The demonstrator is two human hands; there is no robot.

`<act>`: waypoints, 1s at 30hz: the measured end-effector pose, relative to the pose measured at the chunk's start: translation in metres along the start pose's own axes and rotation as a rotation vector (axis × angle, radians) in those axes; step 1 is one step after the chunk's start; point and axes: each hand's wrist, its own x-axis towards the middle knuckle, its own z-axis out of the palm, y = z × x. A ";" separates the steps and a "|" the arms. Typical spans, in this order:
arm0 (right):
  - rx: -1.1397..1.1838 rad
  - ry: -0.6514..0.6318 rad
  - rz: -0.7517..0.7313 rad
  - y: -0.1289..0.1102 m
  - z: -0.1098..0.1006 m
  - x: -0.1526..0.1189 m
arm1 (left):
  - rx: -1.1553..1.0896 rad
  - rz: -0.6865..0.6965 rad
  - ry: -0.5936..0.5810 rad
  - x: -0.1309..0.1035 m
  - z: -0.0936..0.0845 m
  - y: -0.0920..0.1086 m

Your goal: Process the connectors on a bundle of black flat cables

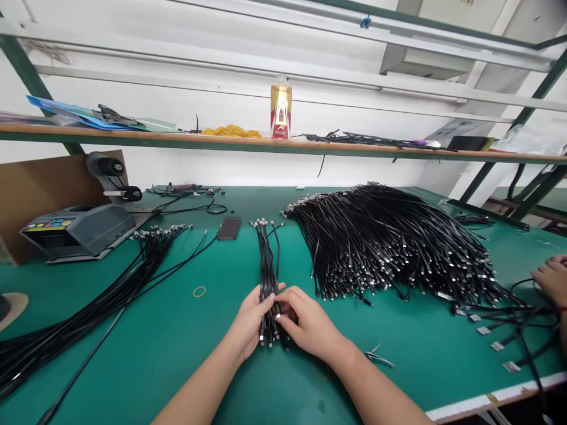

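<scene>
A bundle of short black cables with silvery connector ends lies lengthwise on the green table in front of me. My left hand is wrapped round its lower part from the left, thumb on top. On the right side of the same bundle, my right hand pinches one cable near its metal end. A large heap of black cables spreads to the right of my hands. Left of them, a yellow rubber band rests on the table.
Long black cables and a grey tape dispenser are at left. Small scissors lie right of my right forearm. Another person's hand is at the right edge near loose cables. A shelf with a bottle crosses behind.
</scene>
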 end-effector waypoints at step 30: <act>-0.069 -0.211 -0.228 -0.011 -0.001 -0.004 | -0.327 -0.256 0.156 0.006 -0.008 0.013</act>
